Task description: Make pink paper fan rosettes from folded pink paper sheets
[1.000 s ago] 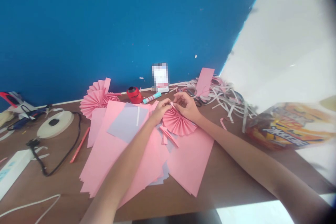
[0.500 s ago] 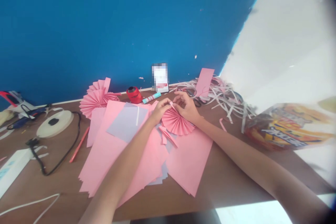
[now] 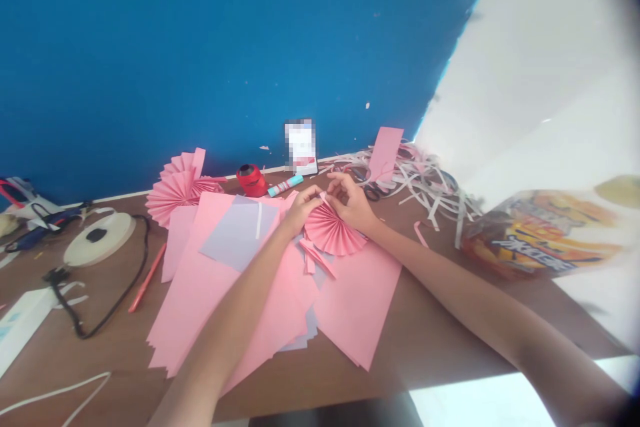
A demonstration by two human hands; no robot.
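Observation:
A pleated pink paper fan [image 3: 336, 233] is spread above the sheets, its narrow top between my hands. My left hand [image 3: 302, 205] pinches the fan's top from the left. From the right, the thumb and fingers of my right hand [image 3: 352, 201] close on the same spot, where a small pink tip shows. Just below the fan lie folded pink paper strips [image 3: 316, 259]. Beneath everything are pink paper sheets [image 3: 210, 293], with a lilac sheet [image 3: 235, 233] on top at the left.
At the back stand pleated pink fans [image 3: 177, 190], a red object [image 3: 251, 180], a glue stick [image 3: 285, 185] and a phone [image 3: 301, 147]. Scissors [image 3: 371, 192] lie by a heap of paper strips [image 3: 430, 187]. A snack bag [image 3: 545, 233] is at right; a cable [image 3: 145, 260] and red pen [image 3: 148, 278] at left.
The whole view has shifted slightly, so things appear a little further left. Both hands keep their pinch on the fan's top, with only slight finger movement.

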